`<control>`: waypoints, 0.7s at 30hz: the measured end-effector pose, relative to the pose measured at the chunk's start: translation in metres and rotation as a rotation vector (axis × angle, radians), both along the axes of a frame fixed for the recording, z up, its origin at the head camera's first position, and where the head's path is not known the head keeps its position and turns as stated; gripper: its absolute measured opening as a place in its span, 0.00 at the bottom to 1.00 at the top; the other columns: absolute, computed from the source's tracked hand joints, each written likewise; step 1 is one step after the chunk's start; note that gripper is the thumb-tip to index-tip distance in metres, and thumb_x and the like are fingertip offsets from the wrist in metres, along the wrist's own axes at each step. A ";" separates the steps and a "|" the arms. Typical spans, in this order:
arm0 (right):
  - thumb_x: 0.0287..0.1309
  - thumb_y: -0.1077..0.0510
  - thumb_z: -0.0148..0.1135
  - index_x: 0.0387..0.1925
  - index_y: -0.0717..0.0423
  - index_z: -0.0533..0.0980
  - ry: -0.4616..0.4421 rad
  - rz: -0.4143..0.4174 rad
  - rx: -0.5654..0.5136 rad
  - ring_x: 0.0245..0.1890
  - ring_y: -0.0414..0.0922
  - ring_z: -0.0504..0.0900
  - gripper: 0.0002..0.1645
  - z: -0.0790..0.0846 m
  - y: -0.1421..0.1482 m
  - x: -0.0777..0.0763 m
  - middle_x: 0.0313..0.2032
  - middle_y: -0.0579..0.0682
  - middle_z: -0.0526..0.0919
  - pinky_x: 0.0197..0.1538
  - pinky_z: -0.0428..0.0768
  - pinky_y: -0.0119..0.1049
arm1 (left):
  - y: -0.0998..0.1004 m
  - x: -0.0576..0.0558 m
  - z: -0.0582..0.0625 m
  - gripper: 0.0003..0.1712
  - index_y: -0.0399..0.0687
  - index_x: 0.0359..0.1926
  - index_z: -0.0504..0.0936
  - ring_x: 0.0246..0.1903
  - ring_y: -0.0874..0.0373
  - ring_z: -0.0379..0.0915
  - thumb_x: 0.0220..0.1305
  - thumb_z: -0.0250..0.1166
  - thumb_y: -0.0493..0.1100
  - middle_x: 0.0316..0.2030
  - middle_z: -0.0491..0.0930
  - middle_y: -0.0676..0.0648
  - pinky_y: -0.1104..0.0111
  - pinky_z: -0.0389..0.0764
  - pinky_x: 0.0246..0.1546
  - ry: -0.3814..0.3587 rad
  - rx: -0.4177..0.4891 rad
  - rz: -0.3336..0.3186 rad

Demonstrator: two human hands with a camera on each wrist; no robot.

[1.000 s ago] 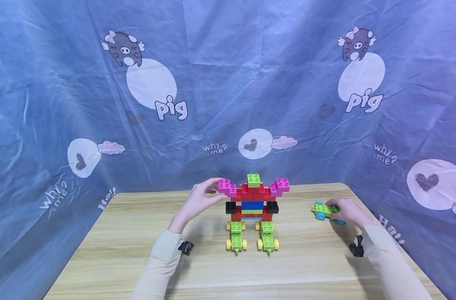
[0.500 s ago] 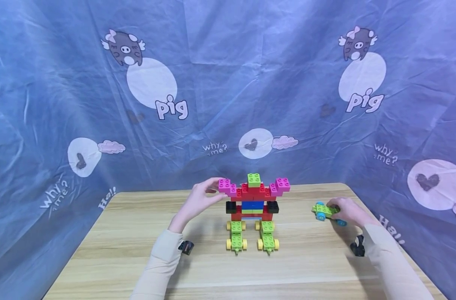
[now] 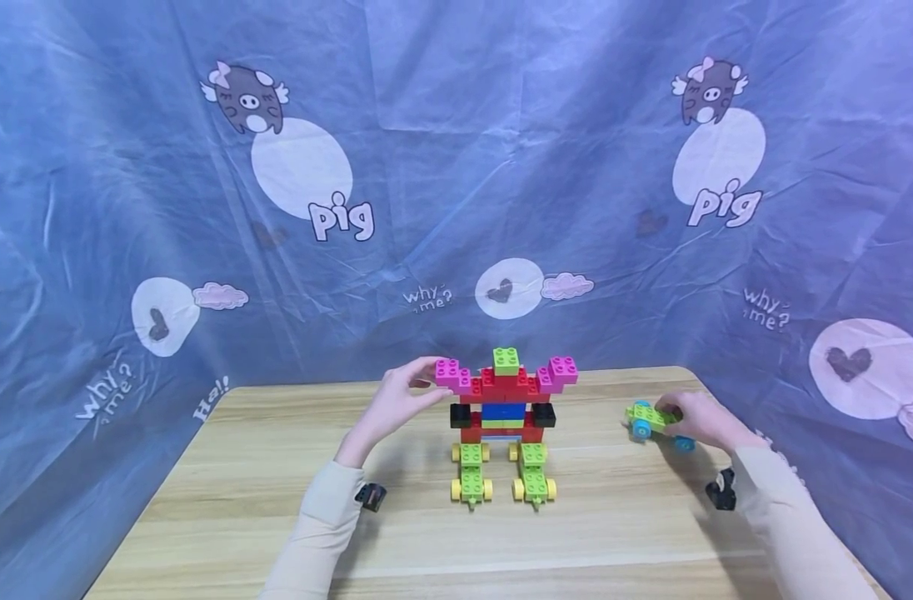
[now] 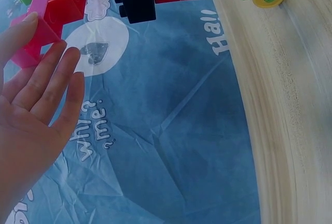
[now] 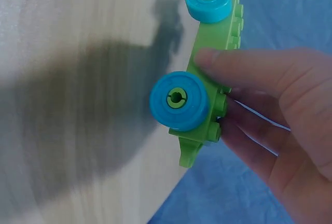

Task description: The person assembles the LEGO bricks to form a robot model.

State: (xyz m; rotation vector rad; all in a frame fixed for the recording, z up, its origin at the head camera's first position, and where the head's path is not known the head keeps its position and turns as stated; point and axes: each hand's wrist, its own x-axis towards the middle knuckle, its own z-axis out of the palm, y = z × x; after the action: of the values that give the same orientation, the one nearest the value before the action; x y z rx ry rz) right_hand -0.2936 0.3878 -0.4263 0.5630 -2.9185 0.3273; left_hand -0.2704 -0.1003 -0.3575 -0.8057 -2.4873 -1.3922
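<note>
A toy-brick robot figure (image 3: 504, 385) stands upright mid-table, with red, blue and black bricks in its body and green yellow-wheeled bases (image 3: 471, 482) for feet. At its left, my left hand (image 3: 398, 402) pinches the pink brick (image 3: 446, 370) of the raised arm. The left wrist view shows the thumb on one side of this pink brick (image 4: 45, 31) and fingertips on the other. Over on the right, my right hand (image 3: 700, 419) grips a green toy-car base (image 3: 646, 414). Its blue wheels (image 5: 179, 101) show in the right wrist view, where my thumb presses its side.
The wooden table (image 3: 276, 500) reaches back to a blue printed cloth (image 3: 441, 167), which hangs behind and along both sides. A small black device (image 3: 371, 497) is worn at the left wrist, and another black device (image 3: 722, 490) at the right.
My right hand and the toy-car base have shifted very slightly, and the base seems a little raised. The left hand keeps its hold on the pink brick. The head view has moved slightly.
</note>
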 end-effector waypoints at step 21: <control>0.40 0.59 0.71 0.35 0.59 0.81 0.096 0.063 0.027 0.27 0.34 0.76 0.15 0.055 -0.013 0.014 0.27 0.43 0.82 0.30 0.76 0.32 | -0.007 -0.025 -0.028 0.25 0.55 0.56 0.76 0.46 0.56 0.79 0.56 0.67 0.51 0.45 0.83 0.49 0.60 0.80 0.51 -0.025 0.038 -0.014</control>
State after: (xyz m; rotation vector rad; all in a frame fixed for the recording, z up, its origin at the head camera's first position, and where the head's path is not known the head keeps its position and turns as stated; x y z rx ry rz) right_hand -0.2799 0.3746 -0.3716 0.6572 -2.8212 0.2610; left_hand -0.2959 -0.1072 -0.3851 -0.8050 -2.4700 -1.4590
